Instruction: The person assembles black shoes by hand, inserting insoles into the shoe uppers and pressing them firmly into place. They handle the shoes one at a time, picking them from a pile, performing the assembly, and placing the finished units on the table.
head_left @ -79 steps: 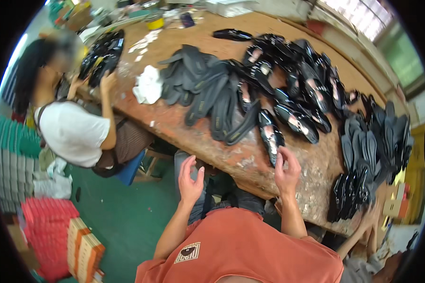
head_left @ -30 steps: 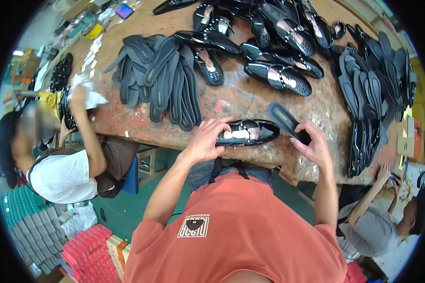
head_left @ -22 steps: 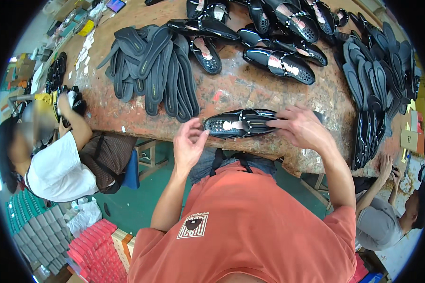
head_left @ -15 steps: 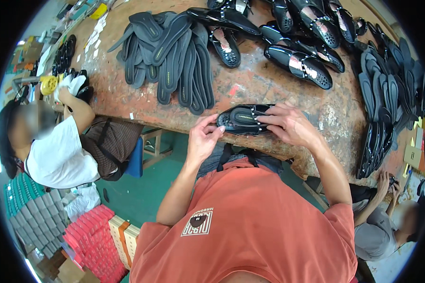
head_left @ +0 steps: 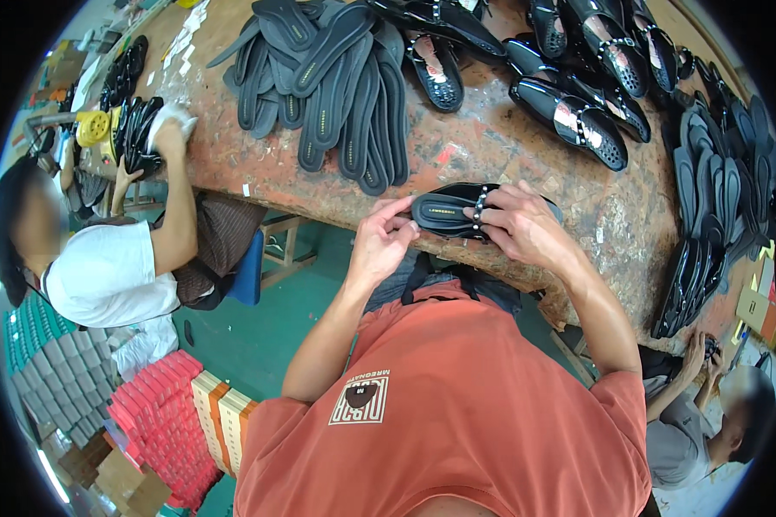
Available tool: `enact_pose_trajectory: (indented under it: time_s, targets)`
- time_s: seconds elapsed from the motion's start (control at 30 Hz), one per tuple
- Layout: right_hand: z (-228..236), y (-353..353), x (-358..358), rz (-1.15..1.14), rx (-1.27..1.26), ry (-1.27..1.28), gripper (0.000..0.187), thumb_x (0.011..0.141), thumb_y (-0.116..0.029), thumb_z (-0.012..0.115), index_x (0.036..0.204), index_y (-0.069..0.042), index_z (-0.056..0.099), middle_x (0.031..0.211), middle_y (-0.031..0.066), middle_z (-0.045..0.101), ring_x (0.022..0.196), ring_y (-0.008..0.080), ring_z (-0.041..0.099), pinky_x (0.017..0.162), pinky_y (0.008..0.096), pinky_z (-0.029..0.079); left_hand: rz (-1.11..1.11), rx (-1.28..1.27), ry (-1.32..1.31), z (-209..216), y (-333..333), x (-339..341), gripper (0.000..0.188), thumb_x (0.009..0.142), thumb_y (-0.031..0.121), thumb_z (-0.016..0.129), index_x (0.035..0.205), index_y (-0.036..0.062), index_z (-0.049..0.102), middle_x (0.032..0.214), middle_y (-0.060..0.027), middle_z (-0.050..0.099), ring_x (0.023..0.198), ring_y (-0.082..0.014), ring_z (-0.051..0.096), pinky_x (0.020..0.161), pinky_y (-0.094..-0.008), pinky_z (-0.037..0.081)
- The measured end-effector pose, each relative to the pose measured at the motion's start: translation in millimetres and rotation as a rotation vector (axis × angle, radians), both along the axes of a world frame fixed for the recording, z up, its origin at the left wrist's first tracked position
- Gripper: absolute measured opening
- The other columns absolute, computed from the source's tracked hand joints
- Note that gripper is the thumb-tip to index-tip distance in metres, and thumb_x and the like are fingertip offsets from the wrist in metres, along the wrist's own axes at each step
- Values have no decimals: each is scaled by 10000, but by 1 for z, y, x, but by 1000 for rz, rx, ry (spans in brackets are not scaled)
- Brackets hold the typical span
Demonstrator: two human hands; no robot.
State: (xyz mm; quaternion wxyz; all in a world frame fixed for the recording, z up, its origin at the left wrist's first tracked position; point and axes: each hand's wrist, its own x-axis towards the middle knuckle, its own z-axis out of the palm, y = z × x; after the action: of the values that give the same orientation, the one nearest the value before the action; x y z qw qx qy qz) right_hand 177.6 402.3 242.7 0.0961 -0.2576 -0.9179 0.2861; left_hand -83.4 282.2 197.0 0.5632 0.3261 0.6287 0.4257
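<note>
The dark insole [head_left: 440,212] has slid back to reach the heel end of the black shoe [head_left: 466,196], at the tabletop's [head_left: 491,142] near edge. The shoe lies crosswise, heel left, toe right. The left hand [head_left: 381,237] pinches the heel; the right hand [head_left: 526,226] clasps the strap, covering most of the toe. Behind, loose insoles [head_left: 328,95] heap left, glossy shoes [head_left: 575,116] right.
</note>
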Motion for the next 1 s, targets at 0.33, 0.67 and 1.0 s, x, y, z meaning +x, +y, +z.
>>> enact_pose_trajectory:
  time_s: [0.33,0.67,1.0]
  targets:
    - [-1,-5,-1,-14,-18,-86,365,868,-106,770,1229,-134,814,1107,80,725,1072,283,645,981,444,459,5,-3,159,-3,2,4,483,937,-15,776,1395,-78,635,1206,-89,667,935,-142,754,812,-271,603]
    - [1,-9,-6,-4,41,-166,370,879,-110,754,1243,-142,814,1085,67,708,1088,269,640,974,439,455,-20,12,308,-5,7,6,482,884,64,865,1316,-42,680,986,-54,722,814,-99,736,732,-254,581]
    - [-5,-10,-12,20,150,-174,348,890,-147,734,1225,-150,826,1077,86,679,1083,273,621,926,420,440,-87,195,647,-4,28,10,187,902,71,845,994,-42,728,890,-112,676,705,-208,713,650,-364,579]
